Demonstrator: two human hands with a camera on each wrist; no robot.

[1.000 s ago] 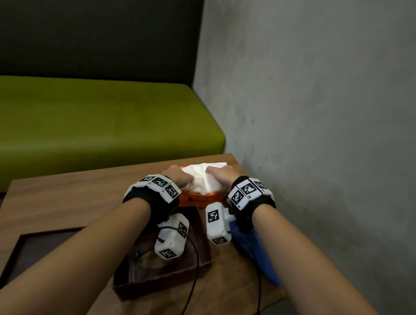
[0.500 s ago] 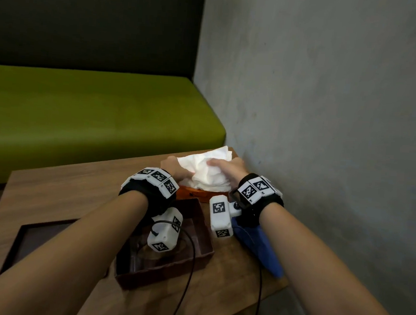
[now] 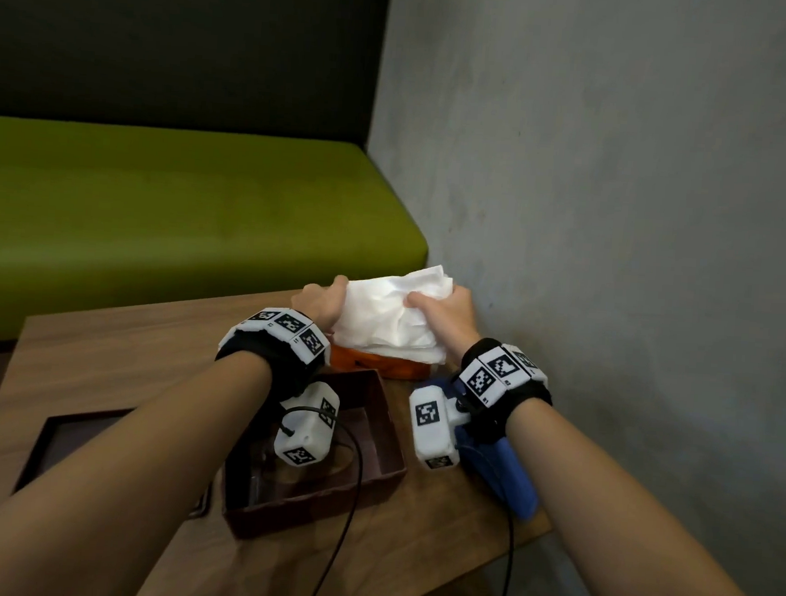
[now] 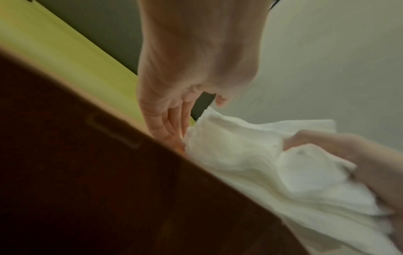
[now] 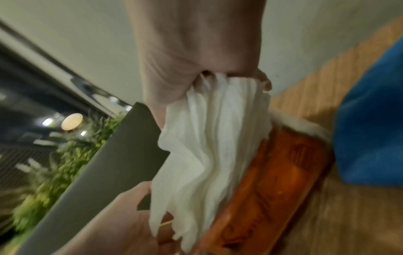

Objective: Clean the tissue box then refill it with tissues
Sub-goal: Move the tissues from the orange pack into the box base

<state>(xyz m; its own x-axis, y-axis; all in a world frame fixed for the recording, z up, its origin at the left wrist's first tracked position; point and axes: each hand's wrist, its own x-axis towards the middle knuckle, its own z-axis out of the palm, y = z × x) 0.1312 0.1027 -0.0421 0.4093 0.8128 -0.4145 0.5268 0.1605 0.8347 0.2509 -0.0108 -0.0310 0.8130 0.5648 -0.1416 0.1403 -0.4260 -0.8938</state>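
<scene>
While both hands are clutching the white paper tissue stack (image 3: 392, 314) over its orange plastic packet (image 3: 377, 366), the open brown tissue box (image 3: 315, 450) is lying nearer the left hand (image 3: 321, 299) than the right hand (image 3: 446, 313).

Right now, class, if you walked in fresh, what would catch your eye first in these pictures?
A thick white wad of tissues at the table's far corner, gripped by the right hand with the left hand at its other side, just above an orange tissue pack. Nearer sit an open brown tissue box and a blue cloth.
</scene>
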